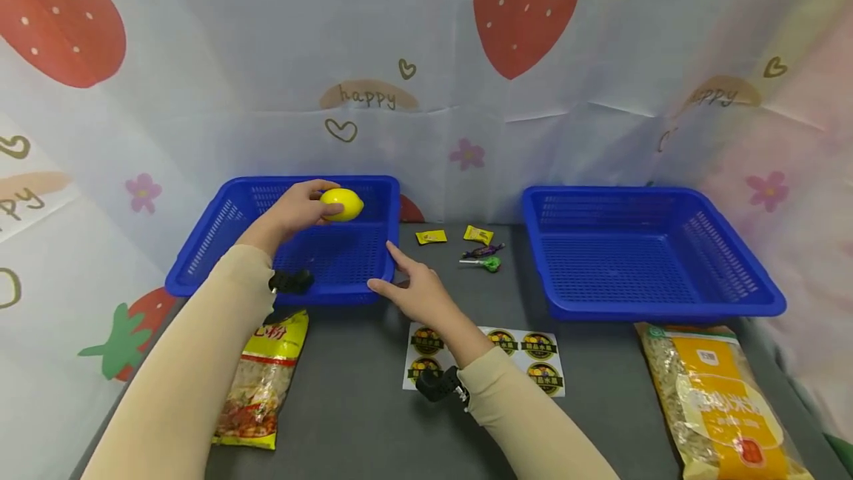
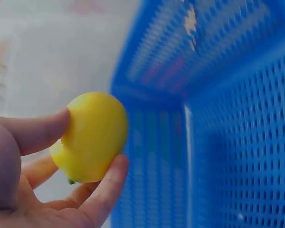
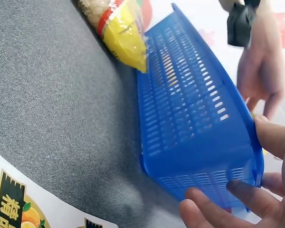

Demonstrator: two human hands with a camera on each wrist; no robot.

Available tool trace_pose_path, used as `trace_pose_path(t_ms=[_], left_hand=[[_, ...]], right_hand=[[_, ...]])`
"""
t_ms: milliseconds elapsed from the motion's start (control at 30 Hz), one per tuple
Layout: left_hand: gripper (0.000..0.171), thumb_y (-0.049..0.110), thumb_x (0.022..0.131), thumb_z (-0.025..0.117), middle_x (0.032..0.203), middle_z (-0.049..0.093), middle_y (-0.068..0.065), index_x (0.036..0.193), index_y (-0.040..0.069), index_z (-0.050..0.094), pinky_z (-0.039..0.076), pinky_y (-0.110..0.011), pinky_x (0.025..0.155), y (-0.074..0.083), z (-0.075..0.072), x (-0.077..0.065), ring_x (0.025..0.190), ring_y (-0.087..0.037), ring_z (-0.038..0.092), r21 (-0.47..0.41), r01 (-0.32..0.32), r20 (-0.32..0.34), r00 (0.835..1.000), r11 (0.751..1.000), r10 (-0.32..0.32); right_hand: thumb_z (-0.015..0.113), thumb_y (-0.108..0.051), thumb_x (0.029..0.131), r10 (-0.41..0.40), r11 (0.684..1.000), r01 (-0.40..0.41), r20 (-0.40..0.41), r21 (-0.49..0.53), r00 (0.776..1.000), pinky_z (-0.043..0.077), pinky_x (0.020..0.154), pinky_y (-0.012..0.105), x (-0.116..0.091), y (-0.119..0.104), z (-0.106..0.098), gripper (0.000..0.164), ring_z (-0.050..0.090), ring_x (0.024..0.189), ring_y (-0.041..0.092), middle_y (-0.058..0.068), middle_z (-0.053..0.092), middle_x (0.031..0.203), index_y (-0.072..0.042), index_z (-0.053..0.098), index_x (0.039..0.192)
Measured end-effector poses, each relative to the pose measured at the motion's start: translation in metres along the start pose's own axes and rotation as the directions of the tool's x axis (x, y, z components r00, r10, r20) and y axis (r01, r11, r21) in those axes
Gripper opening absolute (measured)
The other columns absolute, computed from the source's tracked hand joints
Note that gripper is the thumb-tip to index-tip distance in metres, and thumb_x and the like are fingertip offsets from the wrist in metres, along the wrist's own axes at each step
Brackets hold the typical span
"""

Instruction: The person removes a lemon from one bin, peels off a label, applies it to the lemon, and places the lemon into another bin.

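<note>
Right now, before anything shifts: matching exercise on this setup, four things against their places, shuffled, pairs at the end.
1. yellow oval lemon
2. green round-headed lollipop
3. white paper sticker sheet
4. clear plastic bag with orange label

A. in front of the right blue plastic basket
B. partly hidden by the right arm
C. between the two baskets
D. in the left hand

Pairs: 1-D, 2-C, 3-B, 4-A

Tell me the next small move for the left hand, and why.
Probably lower the lemon onto the floor of the left-hand basket: the left hand holds it, seemingly above that basket, whose visible floor is bare, and the right hand is at the basket's near right corner, seemingly holding it.
</note>
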State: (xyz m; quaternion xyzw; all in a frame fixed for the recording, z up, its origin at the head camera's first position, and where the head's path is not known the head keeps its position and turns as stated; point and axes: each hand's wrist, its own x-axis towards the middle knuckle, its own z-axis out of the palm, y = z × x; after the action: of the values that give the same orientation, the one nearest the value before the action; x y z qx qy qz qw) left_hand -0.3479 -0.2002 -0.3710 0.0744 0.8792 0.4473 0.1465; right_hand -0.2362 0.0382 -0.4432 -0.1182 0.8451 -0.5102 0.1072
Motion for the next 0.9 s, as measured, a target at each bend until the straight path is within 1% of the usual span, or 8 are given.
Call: trace_pose_path(t_ms=[100, 267, 367, 433, 567, 700, 800, 900], left_hand=[[0.059, 0.027, 0.104, 0.058, 0.151, 0.042, -0.023, 0.156, 0.009, 0.036, 0.045, -0.051, 0.11, 0.009, 0.007, -0.015, 0.124, -0.04, 0.057, -0.019, -0.045, -0.001, 0.999, 0.999, 0.045], [0.063, 0.033, 0.103, 0.059, 0.149, 0.042, -0.021, 0.157, 0.015, 0.034, 0.044, -0.053, 0.111, 0.018, 0.025, -0.047, 0.118, -0.039, 0.063, -0.056, -0.073, -0.015, 0.997, 0.996, 0.072], [0.062, 0.035, 0.102, 0.061, 0.148, 0.044, -0.018, 0.155, 0.015, 0.036, 0.046, -0.053, 0.108, 0.021, 0.037, -0.064, 0.118, -0.037, 0.063, -0.084, -0.101, -0.039, 0.994, 0.991, 0.098], [0.059, 0.036, 0.101, 0.062, 0.147, 0.046, -0.015, 0.152, 0.015, 0.04, 0.047, -0.053, 0.107, 0.022, 0.045, -0.074, 0.12, -0.036, 0.061, -0.084, -0.127, -0.061, 0.991, 0.988, 0.122], [0.056, 0.04, 0.099, 0.064, 0.147, 0.049, -0.009, 0.147, 0.017, 0.047, 0.049, -0.052, 0.104, 0.026, 0.066, -0.087, 0.122, -0.033, 0.056, -0.062, -0.173, -0.101, 0.981, 0.983, 0.166], [0.051, 0.037, 0.098, 0.067, 0.144, 0.053, -0.007, 0.143, 0.018, 0.052, 0.053, -0.048, 0.095, 0.029, 0.088, -0.096, 0.119, -0.032, 0.057, -0.084, -0.235, -0.1, 0.969, 0.969, 0.226], [0.049, 0.032, 0.097, 0.069, 0.141, 0.055, -0.007, 0.142, 0.019, 0.053, 0.055, -0.045, 0.09, 0.031, 0.103, -0.102, 0.117, -0.032, 0.06, -0.123, -0.287, -0.096, 0.956, 0.95, 0.276], [0.048, 0.028, 0.097, 0.07, 0.14, 0.055, -0.007, 0.142, 0.019, 0.054, 0.054, -0.046, 0.094, 0.033, 0.12, -0.106, 0.121, -0.032, 0.059, -0.189, -0.326, -0.092, 0.945, 0.926, 0.314]], right_hand=[[0.066, -0.05, 0.096, -0.001, 1.0, 0.001, -0.001, 0.027, 1.0, 0.052, 0.102, 0.049, 0.0, 0.003, -0.002, 0.081, 0.065, 0.122, 0.03, 0.012, 0.046, 0.154, -0.027, 0.025, 0.162], [0.066, -0.05, 0.096, -0.013, 0.998, 0.013, 0.001, 0.057, 1.0, 0.05, 0.104, 0.05, -0.003, 0.005, -0.01, 0.08, 0.061, 0.127, 0.033, 0.01, 0.043, 0.157, -0.023, 0.029, 0.161], [0.067, -0.047, 0.096, -0.048, 0.997, 0.051, -0.043, 0.059, 0.998, 0.053, 0.1, 0.049, -0.006, 0.006, -0.018, 0.076, 0.062, 0.126, 0.032, 0.009, 0.046, 0.156, -0.02, 0.034, 0.159], [0.068, -0.046, 0.095, -0.075, 0.994, 0.082, -0.086, 0.078, 0.993, 0.055, 0.097, 0.046, -0.009, 0.007, -0.024, 0.073, 0.064, 0.123, 0.027, 0.008, 0.051, 0.152, -0.02, 0.038, 0.157], [0.074, -0.04, 0.092, -0.107, 0.974, 0.133, -0.149, 0.184, 0.983, 0.055, 0.098, 0.043, -0.022, 0.006, -0.036, 0.071, 0.065, 0.121, 0.021, 0.003, 0.058, 0.145, -0.025, 0.042, 0.154], [0.079, -0.034, 0.089, -0.133, 0.943, 0.171, -0.148, 0.286, 0.98, 0.055, 0.099, 0.042, -0.04, 0.003, -0.046, 0.073, 0.063, 0.124, 0.022, 0.001, 0.057, 0.145, -0.027, 0.044, 0.152], [0.08, -0.031, 0.088, -0.157, 0.93, 0.192, -0.134, 0.313, 0.978, 0.055, 0.099, 0.038, -0.053, 0.001, -0.051, 0.069, 0.061, 0.126, 0.023, -0.001, 0.055, 0.147, -0.03, 0.049, 0.149], [0.079, -0.027, 0.089, -0.188, 0.922, 0.229, -0.154, 0.312, 0.97, 0.055, 0.098, 0.034, -0.064, 0.001, -0.058, 0.059, 0.061, 0.125, 0.023, -0.001, 0.056, 0.146, -0.028, 0.057, 0.143]])
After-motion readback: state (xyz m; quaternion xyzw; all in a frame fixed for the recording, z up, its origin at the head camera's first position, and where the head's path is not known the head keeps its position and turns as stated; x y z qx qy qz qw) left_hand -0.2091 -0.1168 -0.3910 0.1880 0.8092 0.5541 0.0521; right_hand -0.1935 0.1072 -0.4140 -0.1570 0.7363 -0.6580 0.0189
